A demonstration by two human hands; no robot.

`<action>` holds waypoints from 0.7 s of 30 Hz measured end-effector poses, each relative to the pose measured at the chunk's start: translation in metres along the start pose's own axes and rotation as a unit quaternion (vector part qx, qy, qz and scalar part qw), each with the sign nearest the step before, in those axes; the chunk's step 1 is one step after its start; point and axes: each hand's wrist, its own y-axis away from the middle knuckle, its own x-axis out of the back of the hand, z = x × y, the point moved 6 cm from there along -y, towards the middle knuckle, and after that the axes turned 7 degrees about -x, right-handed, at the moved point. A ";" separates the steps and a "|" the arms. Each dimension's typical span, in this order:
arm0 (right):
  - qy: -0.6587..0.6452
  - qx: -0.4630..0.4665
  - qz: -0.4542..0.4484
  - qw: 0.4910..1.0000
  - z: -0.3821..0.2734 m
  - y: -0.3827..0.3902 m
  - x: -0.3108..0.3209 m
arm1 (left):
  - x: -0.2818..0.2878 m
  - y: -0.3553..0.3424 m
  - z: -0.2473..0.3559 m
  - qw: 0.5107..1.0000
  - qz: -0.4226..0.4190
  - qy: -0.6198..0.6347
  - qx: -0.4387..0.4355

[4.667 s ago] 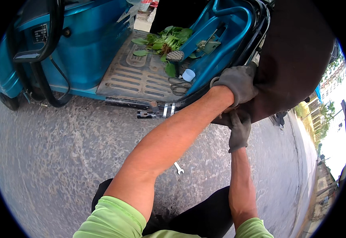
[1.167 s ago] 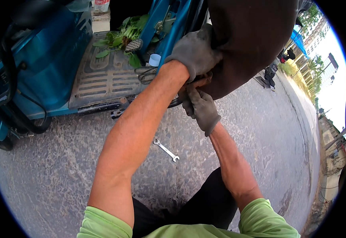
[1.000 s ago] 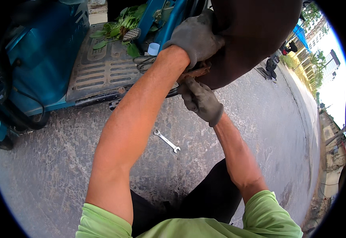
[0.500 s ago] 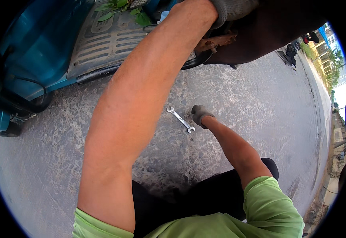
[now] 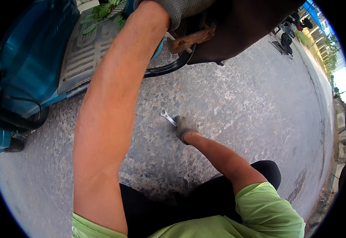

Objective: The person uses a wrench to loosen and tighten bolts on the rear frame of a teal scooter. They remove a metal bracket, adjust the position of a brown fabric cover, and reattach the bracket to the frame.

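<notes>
Two-handed: pinching the wrench (image 5: 168, 117) on the pavement (image 5: 240, 111) by its nearer end, the easier reach, with the right hand (image 5: 186, 129); holding the left hand (image 5: 185, 8) high near the rusty bracket (image 5: 192, 41), perhaps for bracing, impossible to tell its cropped grip.

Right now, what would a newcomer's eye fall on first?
The left arm looms left of centre. Near the middle, the gloved right hand covers one end of a silver wrench. A blue vehicle fills the upper left, and a rust-brown bar shows at top centre.
</notes>
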 end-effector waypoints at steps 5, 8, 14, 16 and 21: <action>-0.073 -0.016 -0.029 0.997 -0.006 0.003 0.002 | 0.008 0.000 0.013 0.999 -0.005 -0.034 0.037; -0.014 0.027 -0.059 0.998 -0.018 0.000 0.005 | 0.012 0.002 0.019 0.998 -0.008 -0.027 0.049; -0.077 0.177 -0.153 0.969 -0.045 -0.017 0.080 | 0.014 -0.001 0.018 0.993 -0.029 -0.057 0.103; -0.134 0.226 -0.190 0.946 -0.058 -0.002 0.138 | 0.012 -0.001 0.007 0.993 -0.023 -0.056 0.103; -0.395 0.294 -0.161 0.855 -0.039 0.021 0.203 | 0.010 -0.003 0.008 0.997 -0.017 -0.006 0.079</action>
